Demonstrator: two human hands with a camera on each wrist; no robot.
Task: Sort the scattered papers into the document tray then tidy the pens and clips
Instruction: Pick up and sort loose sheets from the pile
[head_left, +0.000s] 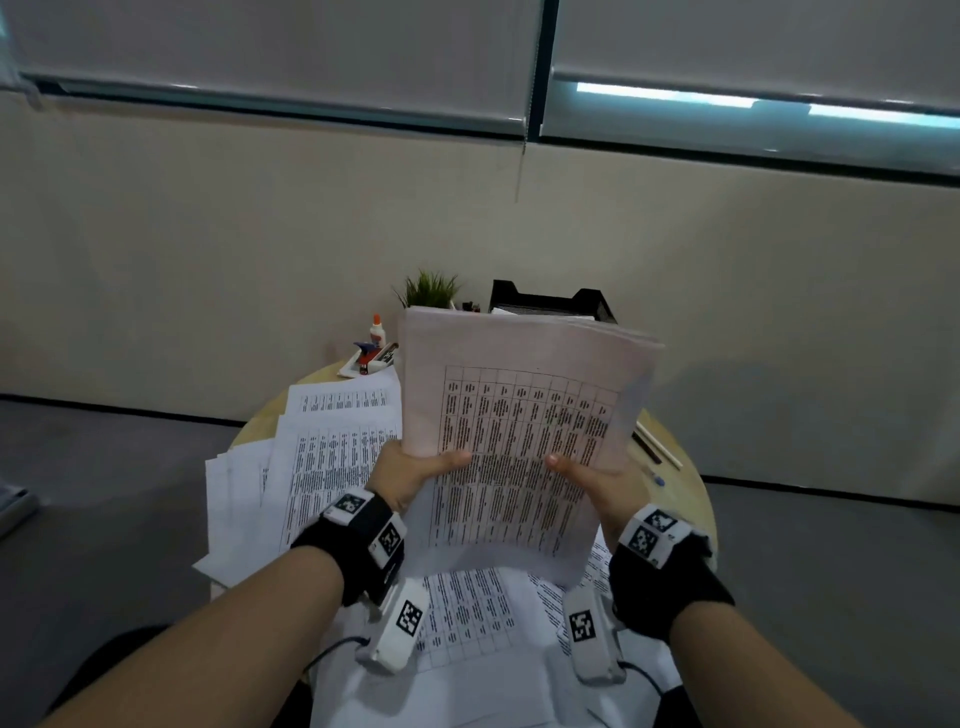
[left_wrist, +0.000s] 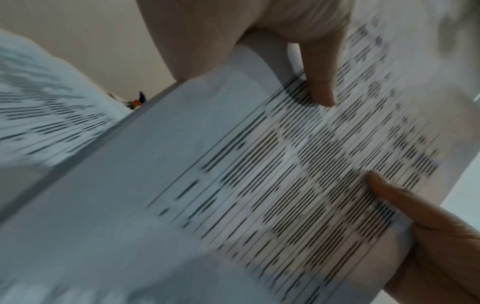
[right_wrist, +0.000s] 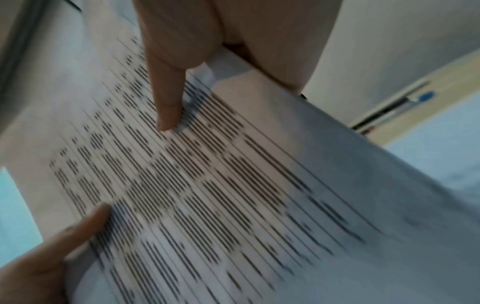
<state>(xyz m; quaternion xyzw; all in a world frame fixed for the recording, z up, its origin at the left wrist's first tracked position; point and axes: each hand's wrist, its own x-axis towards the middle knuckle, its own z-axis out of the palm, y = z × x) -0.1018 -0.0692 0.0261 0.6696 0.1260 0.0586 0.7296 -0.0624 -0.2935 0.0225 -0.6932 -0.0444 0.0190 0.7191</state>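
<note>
I hold a stack of printed papers (head_left: 519, 447) with tables on them, tilted up above the round wooden table (head_left: 685, 467). My left hand (head_left: 415, 475) grips its left edge and my right hand (head_left: 589, 480) grips its right edge, thumbs on the top sheet. The left wrist view shows the stack (left_wrist: 259, 164) blurred under my left thumb; the right wrist view shows the same stack (right_wrist: 233, 185). Behind the stack stands the black document tray (head_left: 550, 301). More loose sheets (head_left: 322, 457) lie on the table. Pens (head_left: 655, 444) lie at the table's right edge.
A glue bottle (head_left: 377, 330) and a stapler (head_left: 371, 357) sit at the back left, beside a small green plant (head_left: 431, 288). Further sheets (head_left: 467, 613) lie under my wrists. A blue pen cap (right_wrist: 426, 96) shows by the pens. The wall rises just behind the table.
</note>
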